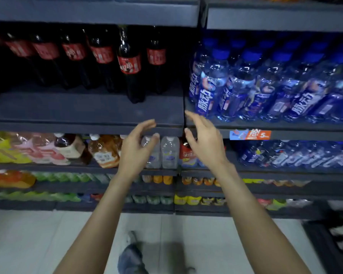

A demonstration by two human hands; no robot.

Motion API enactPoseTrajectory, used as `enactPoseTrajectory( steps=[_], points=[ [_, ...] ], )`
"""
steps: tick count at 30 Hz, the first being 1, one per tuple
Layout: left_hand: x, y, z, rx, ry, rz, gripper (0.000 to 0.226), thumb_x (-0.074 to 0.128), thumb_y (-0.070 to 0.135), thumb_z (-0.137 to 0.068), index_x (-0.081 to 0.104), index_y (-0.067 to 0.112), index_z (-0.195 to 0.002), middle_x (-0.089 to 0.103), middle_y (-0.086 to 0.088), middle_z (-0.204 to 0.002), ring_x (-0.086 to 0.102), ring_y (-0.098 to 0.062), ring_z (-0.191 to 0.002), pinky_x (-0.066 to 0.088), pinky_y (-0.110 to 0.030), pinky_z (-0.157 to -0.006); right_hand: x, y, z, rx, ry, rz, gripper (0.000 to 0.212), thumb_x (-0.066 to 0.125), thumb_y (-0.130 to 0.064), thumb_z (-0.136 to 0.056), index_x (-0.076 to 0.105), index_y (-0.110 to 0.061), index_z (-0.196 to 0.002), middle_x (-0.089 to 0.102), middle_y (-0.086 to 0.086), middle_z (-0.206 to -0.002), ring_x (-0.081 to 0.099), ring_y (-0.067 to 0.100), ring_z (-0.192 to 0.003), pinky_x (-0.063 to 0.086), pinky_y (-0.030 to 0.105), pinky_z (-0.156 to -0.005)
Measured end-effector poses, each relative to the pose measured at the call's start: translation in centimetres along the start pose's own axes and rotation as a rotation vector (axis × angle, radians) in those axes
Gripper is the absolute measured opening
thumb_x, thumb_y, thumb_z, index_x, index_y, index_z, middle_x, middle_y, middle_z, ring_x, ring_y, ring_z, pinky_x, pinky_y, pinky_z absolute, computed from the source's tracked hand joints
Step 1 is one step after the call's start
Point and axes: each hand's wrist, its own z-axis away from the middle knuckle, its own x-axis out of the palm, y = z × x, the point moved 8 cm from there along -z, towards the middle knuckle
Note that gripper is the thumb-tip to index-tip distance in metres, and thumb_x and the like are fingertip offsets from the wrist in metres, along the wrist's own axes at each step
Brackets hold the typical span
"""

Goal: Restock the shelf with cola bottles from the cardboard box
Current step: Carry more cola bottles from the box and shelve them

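Fingers on both hands loose and spread, holding nothing: left hand (141,147) and right hand (203,142) raised side by side, palms facing each other, forearms reaching up toward the shelf (83,112). Shelf front edge sits just above the fingertips, with bare shelf surface between that edge and the cola row. Cola bottles (73,56) stand well above the fingers, at the back. One cola bottle (129,66) stands forward of the row, above the left fingers. Blue drink bottles (265,84) fill the bay above right. Small clear bottles (169,152) show between the hands.
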Motion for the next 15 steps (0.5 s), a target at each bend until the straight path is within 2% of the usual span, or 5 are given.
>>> enactPoseTrajectory(
  steps=[3,5,9,12,15],
  points=[
    [2.0,0.4,5.3,0.022,-0.033,0.050,0.031,0.058,0.033,-0.091,0.058,0.025,-0.121,0.064,0.008,-0.119,0.060,-0.013,-0.108,0.049,-0.032,-0.091,-1.6,1.5,6.3,0.003,0.030,-0.011,0.034,0.055,-0.020,-0.093,0.056,-0.014,-0.126,0.068,0.003,-0.108,0.064,0.023,-0.097,0.053,0.035,-0.077],
    [3.3,-0.2,9.0,0.005,-0.053,0.079,0.025,0.058,0.026,-0.093,0.061,0.023,-0.118,0.068,0.010,-0.111,0.064,-0.013,-0.100,0.051,-0.031,-0.085,-2.4,2.5,11.0,0.013,0.061,-0.036,0.027,0.055,-0.022,-0.092,0.061,-0.014,-0.117,0.069,0.002,-0.099,0.066,0.022,-0.089,0.055,0.035,-0.070],
    [5.4,-2.0,16.7,-0.006,-0.042,0.017,0.021,0.055,0.033,-0.093,0.067,0.022,-0.106,0.072,0.008,-0.097,0.067,-0.006,-0.092,0.055,-0.035,-0.077,-3.2,4.2,21.3,0.063,0.089,-0.050,0.022,0.056,-0.019,-0.091,0.065,-0.011,-0.109,0.069,0.003,-0.093,0.065,0.020,-0.083,0.053,0.032,-0.071],
    [8.0,-3.8,23.3,-0.062,-0.090,-0.031,0.028,0.050,0.040,-0.091,0.066,0.024,-0.107,0.071,0.017,-0.092,0.067,-0.002,-0.086,0.054,-0.027,-0.069,-2.6,6.3,30.3,0.240,0.027,-0.004,0.024,0.055,-0.020,-0.090,0.065,-0.010,-0.109,0.069,0.006,-0.097,0.064,0.024,-0.088,0.051,0.033,-0.074],
    [11.9,-6.4,30.3,-0.206,-0.272,-0.074,0.029,0.053,0.040,-0.087,0.065,0.027,-0.110,0.069,0.022,-0.088,0.067,-0.005,-0.088,0.053,-0.025,-0.077,-1.9,8.8,40.7,0.508,-0.100,-0.019,0.030,0.061,-0.011,-0.087,0.062,-0.010,-0.118,0.066,0.008,-0.112,0.061,0.030,-0.102,0.050,0.034,-0.082]
  ],
)
